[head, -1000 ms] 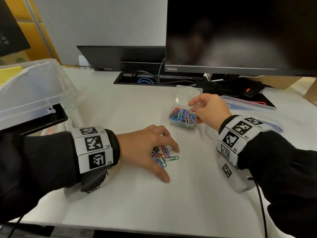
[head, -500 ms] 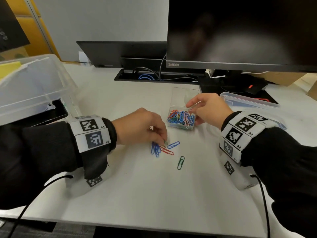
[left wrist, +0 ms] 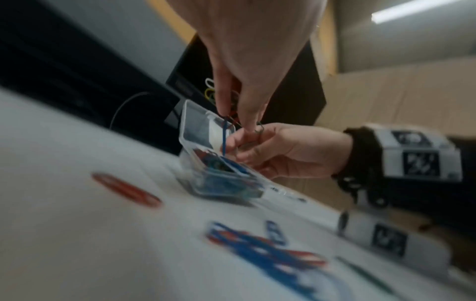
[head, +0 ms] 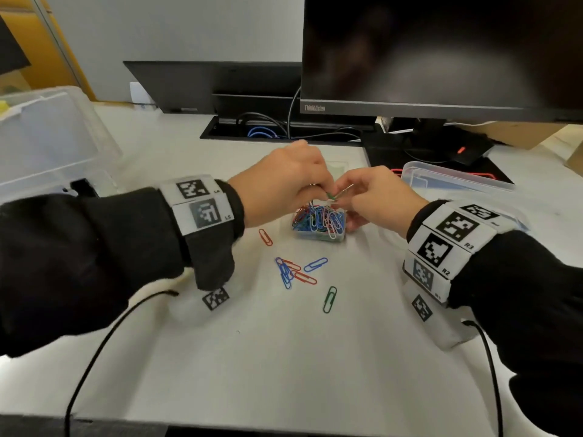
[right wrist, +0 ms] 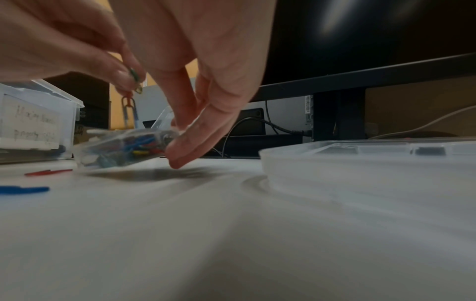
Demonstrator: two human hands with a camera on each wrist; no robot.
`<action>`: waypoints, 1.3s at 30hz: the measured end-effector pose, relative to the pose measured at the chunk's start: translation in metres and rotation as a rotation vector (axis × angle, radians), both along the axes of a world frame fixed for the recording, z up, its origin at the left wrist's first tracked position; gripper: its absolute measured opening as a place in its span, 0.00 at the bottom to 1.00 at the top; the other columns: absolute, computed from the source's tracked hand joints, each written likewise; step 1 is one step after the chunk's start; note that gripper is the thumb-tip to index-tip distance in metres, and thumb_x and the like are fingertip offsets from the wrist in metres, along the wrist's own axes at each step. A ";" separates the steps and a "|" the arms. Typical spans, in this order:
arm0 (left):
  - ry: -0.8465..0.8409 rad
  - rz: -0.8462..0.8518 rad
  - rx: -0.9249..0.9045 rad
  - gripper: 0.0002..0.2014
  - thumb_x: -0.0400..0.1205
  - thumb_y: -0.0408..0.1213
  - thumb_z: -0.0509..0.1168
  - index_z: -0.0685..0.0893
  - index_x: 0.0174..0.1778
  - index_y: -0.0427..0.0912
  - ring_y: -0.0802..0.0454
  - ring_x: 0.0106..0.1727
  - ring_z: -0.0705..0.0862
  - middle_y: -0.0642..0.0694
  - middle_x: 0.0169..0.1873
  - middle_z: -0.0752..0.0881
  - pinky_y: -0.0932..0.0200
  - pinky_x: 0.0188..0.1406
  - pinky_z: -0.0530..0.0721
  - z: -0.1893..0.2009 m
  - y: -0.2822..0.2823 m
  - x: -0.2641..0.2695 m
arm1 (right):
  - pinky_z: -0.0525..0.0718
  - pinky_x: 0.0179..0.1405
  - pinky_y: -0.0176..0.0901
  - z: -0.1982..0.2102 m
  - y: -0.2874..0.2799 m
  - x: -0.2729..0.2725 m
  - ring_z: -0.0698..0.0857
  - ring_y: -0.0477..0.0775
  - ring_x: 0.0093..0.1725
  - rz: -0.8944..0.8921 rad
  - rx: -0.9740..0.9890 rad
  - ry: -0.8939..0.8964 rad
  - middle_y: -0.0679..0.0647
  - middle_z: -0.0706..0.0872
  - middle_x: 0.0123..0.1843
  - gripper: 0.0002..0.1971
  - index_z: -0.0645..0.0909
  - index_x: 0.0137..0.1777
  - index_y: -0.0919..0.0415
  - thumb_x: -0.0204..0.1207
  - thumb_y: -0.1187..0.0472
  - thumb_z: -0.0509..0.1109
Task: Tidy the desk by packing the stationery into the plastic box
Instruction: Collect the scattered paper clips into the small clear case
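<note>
A small clear clip box [head: 318, 230] full of coloured paper clips sits mid-desk, its lid [left wrist: 201, 126] standing open. My left hand [head: 317, 192] hovers just above it and pinches a few clips; a blue clip [left wrist: 223, 140] dangles from its fingertips. My right hand [head: 342, 195] is at the box's right side. Its thumb and forefinger pinch a green clip [right wrist: 134, 75], and its lower fingers [right wrist: 185, 150] rest against the tilted box [right wrist: 123, 148]. Several loose clips [head: 296, 271] lie on the desk in front of the box.
The large clear plastic box [head: 47, 143] stands at the far left, and its flat lid [head: 454, 179] lies to the right. A monitor [head: 441, 52] and a cable slot [head: 268, 130] are behind the clip box. A single green clip [head: 329, 299] and a red clip [head: 265, 237] lie apart.
My left hand has risen from the loose clips on the desk and moved up to the clip box with a few clips. The right hand stayed at the box.
</note>
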State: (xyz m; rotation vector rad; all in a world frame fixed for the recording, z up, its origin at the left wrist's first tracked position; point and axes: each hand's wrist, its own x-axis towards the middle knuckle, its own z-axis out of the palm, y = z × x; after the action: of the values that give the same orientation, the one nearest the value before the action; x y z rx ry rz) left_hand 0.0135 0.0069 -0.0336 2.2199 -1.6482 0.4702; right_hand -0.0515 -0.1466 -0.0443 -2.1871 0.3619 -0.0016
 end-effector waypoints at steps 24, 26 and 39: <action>0.180 0.165 0.065 0.19 0.81 0.25 0.55 0.80 0.65 0.42 0.46 0.64 0.77 0.43 0.61 0.81 0.56 0.63 0.74 -0.012 0.023 0.002 | 0.89 0.45 0.52 0.001 0.004 0.001 0.89 0.64 0.45 -0.059 0.050 -0.053 0.65 0.89 0.50 0.12 0.80 0.37 0.55 0.75 0.72 0.66; 0.164 0.203 0.066 0.20 0.82 0.26 0.54 0.77 0.68 0.43 0.47 0.67 0.74 0.44 0.64 0.79 0.55 0.66 0.74 -0.012 0.022 0.003 | 0.89 0.47 0.55 0.001 0.003 0.001 0.90 0.64 0.47 -0.054 0.044 -0.045 0.64 0.89 0.50 0.11 0.79 0.38 0.55 0.76 0.71 0.66; 0.301 0.389 0.289 0.31 0.75 0.19 0.54 0.70 0.73 0.46 0.50 0.75 0.68 0.48 0.73 0.71 0.57 0.74 0.67 -0.013 0.033 0.011 | 0.90 0.44 0.52 -0.002 -0.007 0.004 0.90 0.59 0.42 -0.174 -0.025 -0.109 0.64 0.87 0.53 0.15 0.78 0.35 0.51 0.76 0.73 0.64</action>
State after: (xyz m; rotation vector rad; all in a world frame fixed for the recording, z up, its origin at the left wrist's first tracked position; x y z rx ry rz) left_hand 0.0249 0.0401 -0.0467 2.6794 -1.1937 -0.0217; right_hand -0.0472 -0.1536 -0.0462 -2.1631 0.4914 -0.2220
